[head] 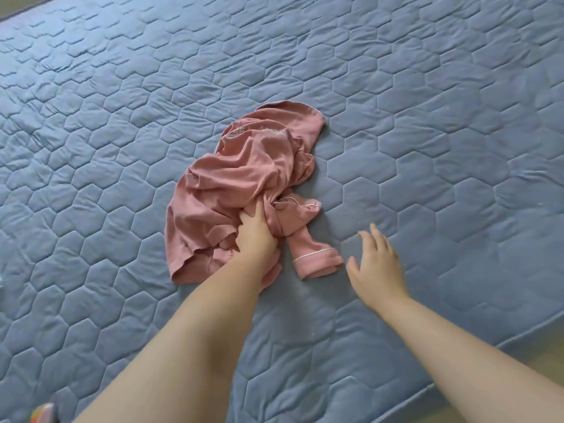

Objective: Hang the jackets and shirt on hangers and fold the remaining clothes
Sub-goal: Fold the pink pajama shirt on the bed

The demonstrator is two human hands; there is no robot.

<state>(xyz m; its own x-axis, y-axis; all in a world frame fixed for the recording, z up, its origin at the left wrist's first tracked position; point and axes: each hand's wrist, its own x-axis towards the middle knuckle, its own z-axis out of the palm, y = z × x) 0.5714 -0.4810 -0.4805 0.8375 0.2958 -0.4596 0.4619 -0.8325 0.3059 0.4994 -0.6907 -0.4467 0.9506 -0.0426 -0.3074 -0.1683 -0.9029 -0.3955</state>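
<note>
A crumpled pink garment [244,181] with thin white piping on a cuff lies in a heap on the blue quilted bed cover [427,132]. My left hand [254,232] grips a bunch of its fabric near the heap's lower middle, fingers buried in the cloth. My right hand [377,264] hovers just right of the piped cuff [317,264], fingers spread and relaxed, holding nothing. No hangers or other clothes are in view.
The bed cover's near edge [457,370] runs diagonally at the lower right, with pale floor beyond. A small colourful object [42,413] peeks in at the bottom left corner.
</note>
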